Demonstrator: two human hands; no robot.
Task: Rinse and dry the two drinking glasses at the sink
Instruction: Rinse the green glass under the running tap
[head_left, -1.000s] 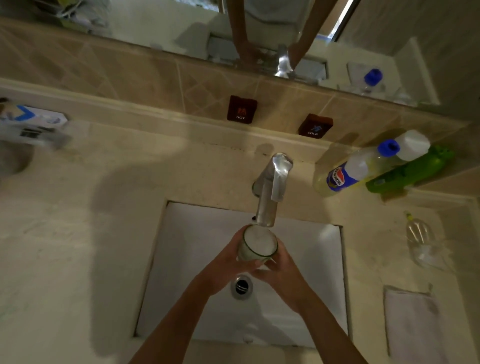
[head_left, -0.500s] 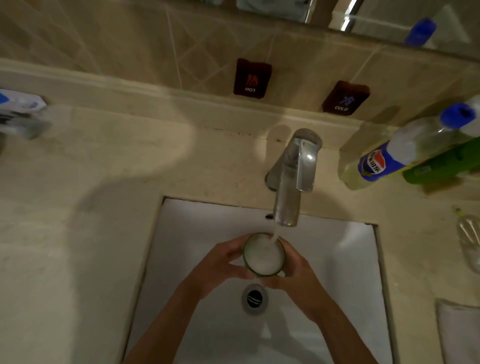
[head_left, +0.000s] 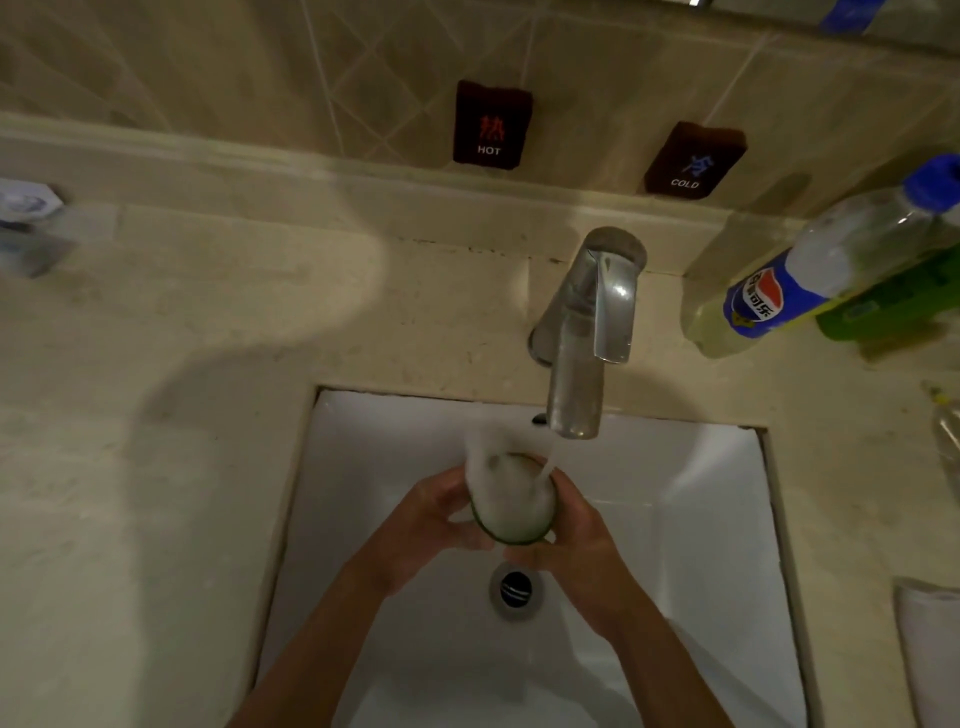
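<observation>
A clear drinking glass (head_left: 511, 506) is held over the white sink basin (head_left: 701, 493), just below the chrome faucet (head_left: 589, 332). A thin stream of water runs from the spout into the glass, and foamy water spills over its far rim. My left hand (head_left: 434, 512) grips the glass from the left and my right hand (head_left: 574, 527) from the right. At the right edge, part of a second clear glass (head_left: 948, 423) lies on the counter.
The drain (head_left: 515, 590) sits below the hands. A blue-capped bottle (head_left: 810, 265) and a green bottle (head_left: 893, 304) lie at the counter's back right. A white cloth (head_left: 930, 654) lies at the right edge. HOT and COLD plaques hang on the tiled wall.
The view has moved closer to the sink. The glass has tipped away from me, and foamy water now overflows its far rim.
</observation>
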